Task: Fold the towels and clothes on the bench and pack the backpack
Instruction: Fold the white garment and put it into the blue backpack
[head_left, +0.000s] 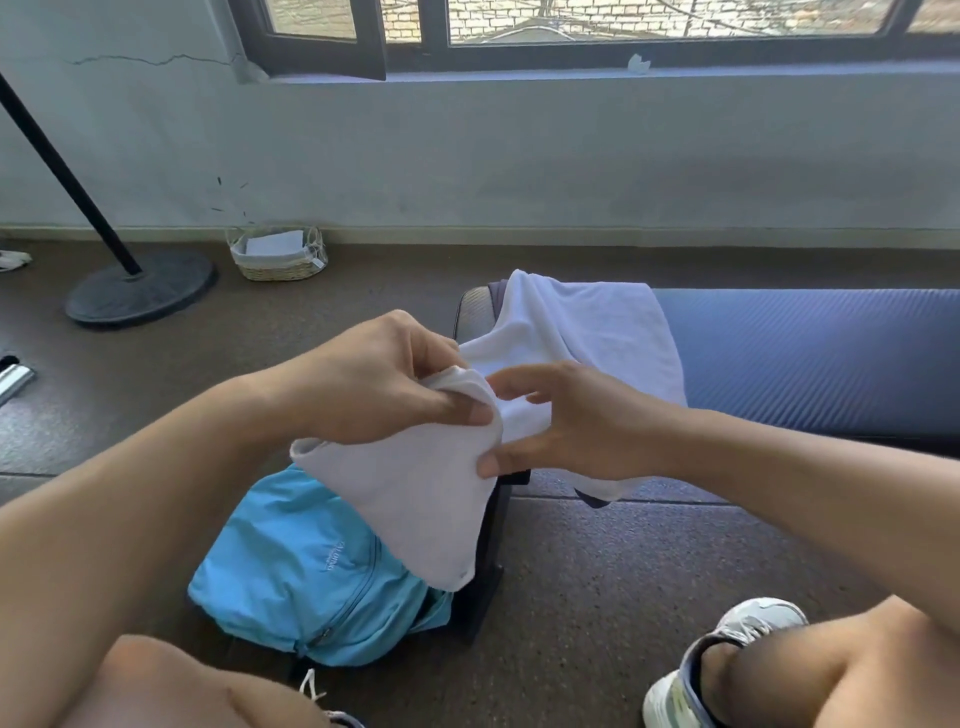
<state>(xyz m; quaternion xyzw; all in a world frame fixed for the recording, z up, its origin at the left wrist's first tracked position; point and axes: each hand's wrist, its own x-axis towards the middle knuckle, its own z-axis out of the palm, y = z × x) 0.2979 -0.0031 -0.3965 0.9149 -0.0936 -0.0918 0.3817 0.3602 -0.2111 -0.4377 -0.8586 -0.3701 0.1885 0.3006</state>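
My left hand (379, 379) grips the top edge of a small white towel (415, 499), which hangs in the air above the light blue backpack (301, 582) on the floor. My right hand (561, 421) is beside the towel's right edge with fingers spread; its thumb touches the cloth. A larger white towel (587, 332) lies draped over the near end of the blue padded bench (805, 353), with a dark garment (497, 297) showing under its edges.
A wicker basket (278, 254) stands by the wall at the back left. A black stand with a round base (140, 291) is on the floor at the left. My knees and a grey sneaker (717, 670) fill the bottom of the view.
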